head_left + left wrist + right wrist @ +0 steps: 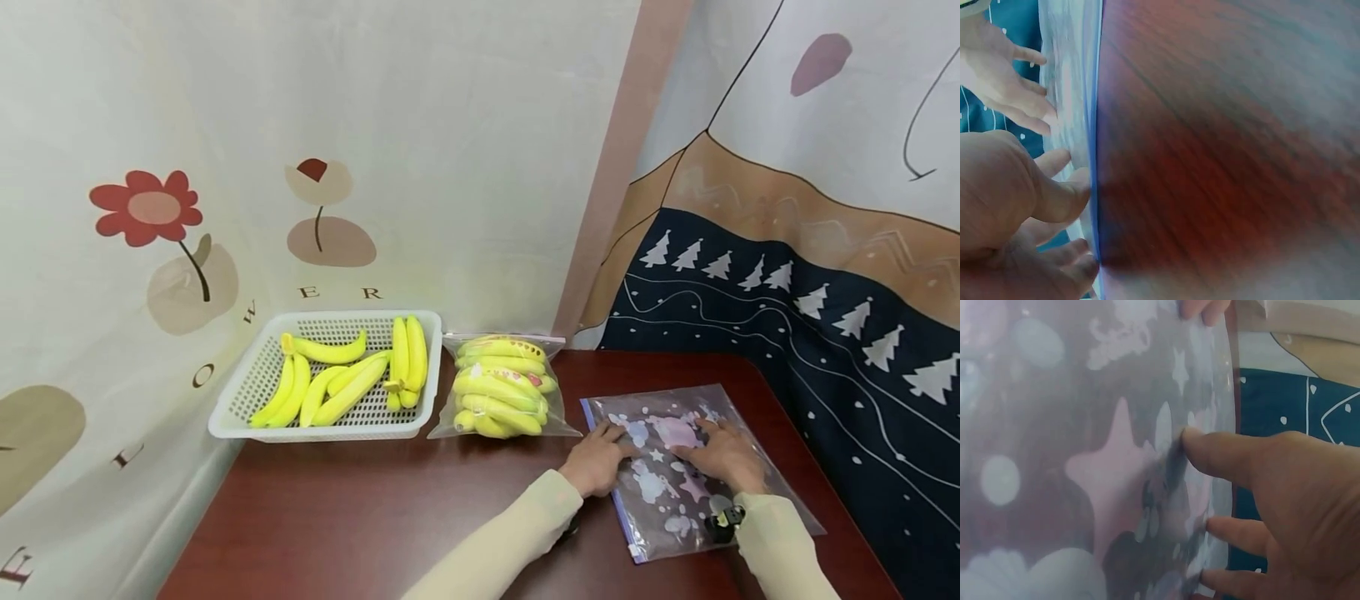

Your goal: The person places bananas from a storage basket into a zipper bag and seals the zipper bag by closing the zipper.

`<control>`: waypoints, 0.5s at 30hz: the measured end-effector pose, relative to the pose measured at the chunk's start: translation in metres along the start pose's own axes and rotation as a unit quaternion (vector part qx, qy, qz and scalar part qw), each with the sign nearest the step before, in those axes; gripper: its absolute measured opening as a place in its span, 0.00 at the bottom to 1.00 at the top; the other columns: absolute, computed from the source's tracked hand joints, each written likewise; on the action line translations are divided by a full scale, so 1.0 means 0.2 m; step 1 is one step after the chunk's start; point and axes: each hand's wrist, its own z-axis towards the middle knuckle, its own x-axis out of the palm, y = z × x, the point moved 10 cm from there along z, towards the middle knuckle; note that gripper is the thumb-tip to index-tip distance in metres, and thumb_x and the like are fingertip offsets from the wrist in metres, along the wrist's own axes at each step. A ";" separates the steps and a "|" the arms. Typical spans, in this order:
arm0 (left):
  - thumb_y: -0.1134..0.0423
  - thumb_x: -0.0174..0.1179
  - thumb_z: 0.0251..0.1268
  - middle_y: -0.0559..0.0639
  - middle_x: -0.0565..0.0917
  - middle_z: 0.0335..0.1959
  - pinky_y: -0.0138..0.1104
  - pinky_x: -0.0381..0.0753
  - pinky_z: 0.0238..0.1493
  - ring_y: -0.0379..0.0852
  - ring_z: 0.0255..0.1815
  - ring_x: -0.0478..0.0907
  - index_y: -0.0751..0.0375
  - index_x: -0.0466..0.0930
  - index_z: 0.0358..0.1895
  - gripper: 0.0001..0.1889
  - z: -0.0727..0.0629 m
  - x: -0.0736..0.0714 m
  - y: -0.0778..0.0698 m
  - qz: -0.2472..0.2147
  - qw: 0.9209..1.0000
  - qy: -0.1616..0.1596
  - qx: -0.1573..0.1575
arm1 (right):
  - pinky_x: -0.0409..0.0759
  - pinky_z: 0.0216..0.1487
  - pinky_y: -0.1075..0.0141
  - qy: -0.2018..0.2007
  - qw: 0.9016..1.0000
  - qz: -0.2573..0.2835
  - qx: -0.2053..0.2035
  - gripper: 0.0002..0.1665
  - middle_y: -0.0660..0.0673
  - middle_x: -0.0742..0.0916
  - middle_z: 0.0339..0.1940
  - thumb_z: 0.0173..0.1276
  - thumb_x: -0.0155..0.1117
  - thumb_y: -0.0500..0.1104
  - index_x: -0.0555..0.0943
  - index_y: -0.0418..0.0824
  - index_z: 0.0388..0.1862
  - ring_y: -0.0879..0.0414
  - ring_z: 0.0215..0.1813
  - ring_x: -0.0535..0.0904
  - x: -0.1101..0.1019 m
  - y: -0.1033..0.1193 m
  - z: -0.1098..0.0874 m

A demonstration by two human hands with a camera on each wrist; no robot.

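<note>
A clear zip bag (660, 508) printed with pastel stars and animals lies flat on the table's right side, its blue zip edge (1094, 112) facing left and a white slider at the near corner. My left hand (595, 460) rests at that zip edge, thumb and fingers spread over it without a visible pinch. Over the bag's far right part, my right hand (726, 457) touches the printed film with its fingertips. In the right wrist view, the thumb (1225, 453) presses near a pink star, fingers extended. Nothing can be seen inside the bag.
Left of the printed bag stands another clear zip bag (562, 412) packed with several bananas (498, 387). A white perforated basket (322, 432) with more bananas sits at the back left. Printed curtains (465, 167) border the dark red wooden table (337, 517).
</note>
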 end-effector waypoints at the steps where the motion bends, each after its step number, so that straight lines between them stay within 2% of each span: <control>1: 0.60 0.66 0.67 0.42 0.69 0.77 0.33 0.69 0.75 0.50 0.80 0.62 0.28 0.78 0.66 0.27 0.00 0.00 0.01 -0.007 1.000 0.002 -0.002 | 0.60 0.65 0.20 -0.002 1.000 0.002 0.004 0.60 0.14 0.55 0.75 0.63 0.69 0.65 0.59 0.27 0.77 0.13 0.71 0.51 0.00 0.00 0.00; 4: 0.61 0.66 0.67 0.43 0.70 0.77 0.33 0.74 0.71 0.49 0.80 0.62 0.30 0.79 0.65 0.26 -0.01 -0.01 0.02 -0.023 1.000 -0.009 -0.004 | 0.61 0.65 0.20 -0.001 1.000 0.004 0.010 0.61 0.13 0.55 0.74 0.62 0.70 0.66 0.59 0.26 0.77 0.13 0.70 0.52 0.00 0.01 -0.01; 8: 0.61 0.71 0.62 0.47 0.73 0.73 0.29 0.80 0.62 0.48 0.77 0.67 0.39 0.82 0.62 0.24 -0.06 -0.04 0.01 -0.039 0.998 -0.049 -0.003 | 0.68 0.62 0.23 -0.012 1.000 -0.004 0.006 0.58 0.13 0.61 0.70 0.61 0.71 0.64 0.63 0.25 0.74 0.14 0.67 0.60 0.01 0.02 0.00; 12: 0.63 0.71 0.60 0.52 0.78 0.63 0.26 0.82 0.53 0.46 0.65 0.75 0.48 0.83 0.59 0.22 -0.13 -0.08 0.02 -0.069 0.992 -0.108 -0.003 | 0.75 0.58 0.29 -0.050 0.998 -0.018 -0.024 0.49 0.14 0.72 0.64 0.61 0.73 0.56 0.70 0.22 0.67 0.19 0.61 0.70 -0.01 0.10 -0.02; 15: 0.65 0.70 0.57 0.53 0.80 0.53 0.27 0.81 0.51 0.45 0.53 0.78 0.54 0.85 0.54 0.19 -0.18 -0.13 0.03 -0.099 0.982 -0.160 -0.014 | 0.79 0.55 0.33 -0.070 0.996 -0.009 -0.057 0.41 0.16 0.77 0.59 0.60 0.74 0.50 0.75 0.23 0.63 0.23 0.57 0.76 -0.01 0.19 -0.05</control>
